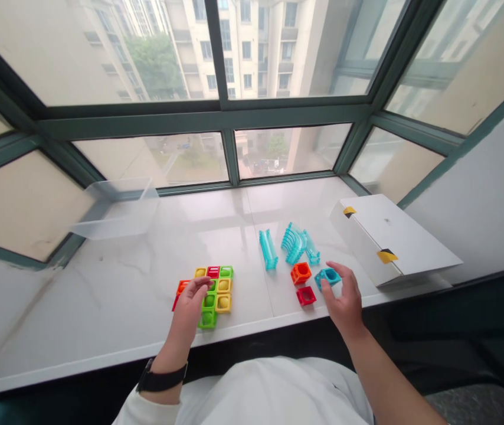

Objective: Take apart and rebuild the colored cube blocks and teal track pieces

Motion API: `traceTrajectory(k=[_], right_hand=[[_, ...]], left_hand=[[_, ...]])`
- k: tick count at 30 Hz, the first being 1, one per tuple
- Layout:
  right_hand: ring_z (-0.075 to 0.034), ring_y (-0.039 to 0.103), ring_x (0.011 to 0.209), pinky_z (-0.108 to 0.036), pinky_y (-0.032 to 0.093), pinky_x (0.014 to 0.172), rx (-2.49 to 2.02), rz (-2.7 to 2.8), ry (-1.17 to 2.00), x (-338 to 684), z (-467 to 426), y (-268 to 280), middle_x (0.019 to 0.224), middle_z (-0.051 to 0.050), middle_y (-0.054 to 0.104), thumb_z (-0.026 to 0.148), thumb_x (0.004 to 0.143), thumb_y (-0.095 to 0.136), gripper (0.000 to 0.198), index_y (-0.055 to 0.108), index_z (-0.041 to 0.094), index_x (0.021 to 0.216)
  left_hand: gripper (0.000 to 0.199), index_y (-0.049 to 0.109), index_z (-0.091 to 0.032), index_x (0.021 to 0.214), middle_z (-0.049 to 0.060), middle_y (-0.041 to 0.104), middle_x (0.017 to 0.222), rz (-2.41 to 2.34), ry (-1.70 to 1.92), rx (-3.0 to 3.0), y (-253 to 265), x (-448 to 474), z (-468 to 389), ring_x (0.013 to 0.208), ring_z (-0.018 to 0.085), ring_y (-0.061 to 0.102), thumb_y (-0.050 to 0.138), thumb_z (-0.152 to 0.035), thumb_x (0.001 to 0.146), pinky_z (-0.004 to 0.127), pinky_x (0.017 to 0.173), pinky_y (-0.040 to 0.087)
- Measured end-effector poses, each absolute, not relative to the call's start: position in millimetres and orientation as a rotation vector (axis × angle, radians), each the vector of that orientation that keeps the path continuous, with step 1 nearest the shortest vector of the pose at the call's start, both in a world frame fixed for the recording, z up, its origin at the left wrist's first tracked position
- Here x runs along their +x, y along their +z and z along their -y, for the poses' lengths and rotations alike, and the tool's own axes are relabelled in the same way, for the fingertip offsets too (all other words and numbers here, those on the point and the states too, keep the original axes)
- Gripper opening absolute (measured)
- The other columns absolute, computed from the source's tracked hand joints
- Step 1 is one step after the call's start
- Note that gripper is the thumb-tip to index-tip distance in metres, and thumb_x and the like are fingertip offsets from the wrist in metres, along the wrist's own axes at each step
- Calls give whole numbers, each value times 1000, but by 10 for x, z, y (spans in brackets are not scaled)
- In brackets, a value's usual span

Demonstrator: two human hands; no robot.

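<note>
My right hand (344, 298) is at a blue block (332, 275) with a round hole. Its thumb overlaps the block's near side and the index finger arches past the far side, thumb and finger apart. Just left of it are an orange block (300, 273) and a red block (306, 296). My left hand (192, 304) hovers over a group of coloured blocks, fingers extended and thumb apart, with nothing visible in it. That group includes yellow blocks (223, 303), green blocks (208, 320) and a red block (213, 271). The left hand hides part of the group.
Clear turquoise track pieces, one straight (268, 249) and one curved (294, 243), lie beyond the right-hand blocks. A white box (405, 236) stands at the right. A transparent bin (117, 227) sits at the back left. Windows border the white counter (114, 307).
</note>
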State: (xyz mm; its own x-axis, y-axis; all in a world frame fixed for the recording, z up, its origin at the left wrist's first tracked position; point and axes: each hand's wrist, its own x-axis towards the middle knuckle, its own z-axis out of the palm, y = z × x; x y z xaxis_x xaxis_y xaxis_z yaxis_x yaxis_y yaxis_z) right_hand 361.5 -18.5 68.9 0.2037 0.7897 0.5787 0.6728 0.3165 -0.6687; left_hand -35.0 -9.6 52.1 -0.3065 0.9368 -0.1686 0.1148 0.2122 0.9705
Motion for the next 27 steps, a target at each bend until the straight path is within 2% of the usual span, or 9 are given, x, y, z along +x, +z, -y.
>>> traceTrajectory(k=[2,6,10,12,16,20,27], right_hand=[[-30,67,117,-54,55,107,-1300,1605,213,3330,151,797,120,-10,71,30,99,58,28,67,26,126],[-27,70,111,-47,58,101,-1137,1798,460,2792,22,813,115,-9,72,26,100,56,23,71,28,117],[-23,71,108,-39,59,97,-1071,2046,774,2356,-57,646,120,-7,70,22,99,59,30,70,29,125],[-23,70,113,-39,58,101,-1060,2191,850,2175,-49,516,127,-7,67,21,96,65,38,68,30,132],[-24,69,116,-38,57,102,-1079,2338,875,1887,22,227,133,-7,64,19,88,74,51,67,32,136],[-24,71,110,-39,59,99,-1143,2390,817,1739,77,39,137,-8,62,19,86,77,55,66,33,138],[-28,64,127,-40,55,106,-1142,2356,765,1759,101,1,144,-7,62,11,85,73,50,67,32,130]], left_hand=[[34,71,-22,113,9,75,117,-1747,1157,1218,426,-454,170,114,28,68,60,-43,90,47,105,52],[29,71,-24,115,10,72,126,-1900,1083,1711,256,-522,248,123,30,63,51,-32,95,53,114,46],[33,71,-24,122,12,66,140,-1908,991,2004,96,-450,228,135,32,57,47,-23,99,55,119,42],[36,71,-24,125,12,64,144,-1897,942,2095,21,-396,209,140,33,53,47,-20,99,58,123,37],[40,72,-26,126,11,63,146,-1883,873,2170,-83,-327,192,143,33,51,45,-15,99,61,124,33],[32,75,-25,118,10,65,144,-1890,889,2173,-83,-310,196,143,33,52,49,-19,100,58,123,35],[30,76,-25,115,9,67,143,-1904,903,2147,-14,-285,199,141,31,54,49,-22,101,55,121,39]])
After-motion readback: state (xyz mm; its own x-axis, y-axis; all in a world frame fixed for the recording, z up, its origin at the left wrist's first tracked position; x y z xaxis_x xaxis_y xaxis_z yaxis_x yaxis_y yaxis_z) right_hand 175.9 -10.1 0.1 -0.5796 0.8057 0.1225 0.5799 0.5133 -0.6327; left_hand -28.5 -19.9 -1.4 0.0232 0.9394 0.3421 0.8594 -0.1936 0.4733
